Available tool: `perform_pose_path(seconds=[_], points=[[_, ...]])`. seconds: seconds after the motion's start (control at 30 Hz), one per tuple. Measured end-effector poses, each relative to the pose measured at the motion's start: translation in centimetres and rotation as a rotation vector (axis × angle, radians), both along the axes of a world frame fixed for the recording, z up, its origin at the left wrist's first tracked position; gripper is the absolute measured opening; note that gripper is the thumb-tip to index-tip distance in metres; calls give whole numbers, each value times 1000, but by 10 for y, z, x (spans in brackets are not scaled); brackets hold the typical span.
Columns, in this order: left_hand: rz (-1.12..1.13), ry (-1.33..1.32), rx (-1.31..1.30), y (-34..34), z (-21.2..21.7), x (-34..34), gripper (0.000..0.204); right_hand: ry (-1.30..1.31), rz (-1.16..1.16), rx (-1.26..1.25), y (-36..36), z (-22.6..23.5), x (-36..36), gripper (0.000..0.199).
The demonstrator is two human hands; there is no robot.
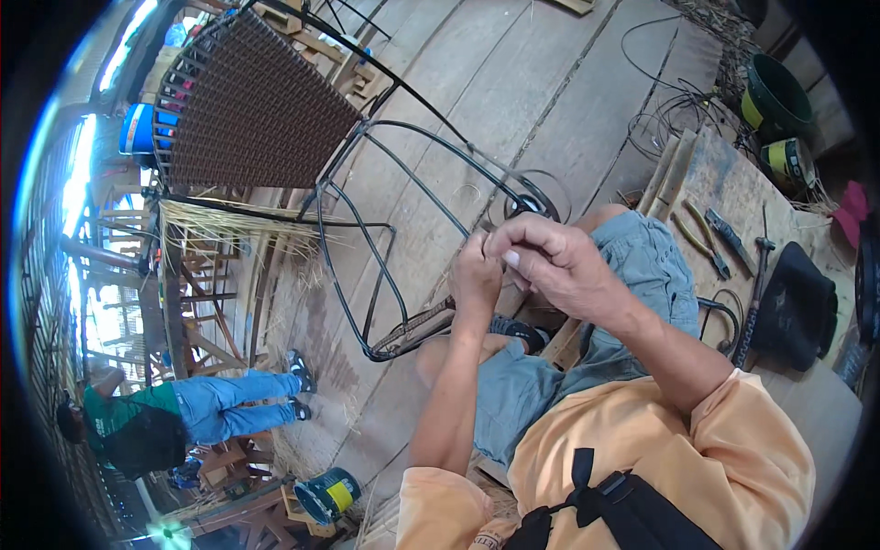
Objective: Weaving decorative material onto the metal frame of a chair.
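My left hand (pixel 476 273) and my right hand (pixel 561 268) meet in front of my knees, fingers closed in a pinch. Whatever lies between them is too small or hidden to make out. Just beyond them stands a chair frame (pixel 417 171) of thin black metal tube, tilted on the floor. Brown woven wicker (pixel 261 105) fills its panel at the upper left. Close past my right hand, a dark coil of thin strip (pixel 536 197) lies against the end of the frame's tubes.
On a wooden board (pixel 710 174) to my right lie pliers (pixel 704 243), a hammer (pixel 757 266) and a black cloth-like item (pixel 796 307). Loose wire (pixel 674 115) and a green bucket (pixel 775 96) are beyond. At left stand a person (pixel 174 412) and another bucket (pixel 328 495).
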State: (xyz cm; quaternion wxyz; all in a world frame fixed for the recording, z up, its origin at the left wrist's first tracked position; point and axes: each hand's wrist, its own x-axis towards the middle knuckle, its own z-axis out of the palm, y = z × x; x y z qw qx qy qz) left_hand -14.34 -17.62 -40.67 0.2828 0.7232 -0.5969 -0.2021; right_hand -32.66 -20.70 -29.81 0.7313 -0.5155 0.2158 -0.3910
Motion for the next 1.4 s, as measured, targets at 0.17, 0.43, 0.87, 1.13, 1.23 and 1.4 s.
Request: perform_pose_path(seconds=[0.17,0.43,0.87,1.13,1.23,1.4], points=[[135,387,501,-33,30,3,31,453,-214,-587,-3,-99,23,24],[40,617,851,-54,39,16,30,632,-273,-445,2,-113,24,27],[-121,757,913,-59,45,32,28,769,-214,-374,17,-121,44,45],[-198,496,1125,-70,47,26,23,644,-138,-219,3,-117,47,33],[-191,520,1082,-68,46,27,27,669,-134,-237,5,-124,46,22],[-196,505,1006,-65,44,27,30,503,64,143,-10,-111,45,24]])
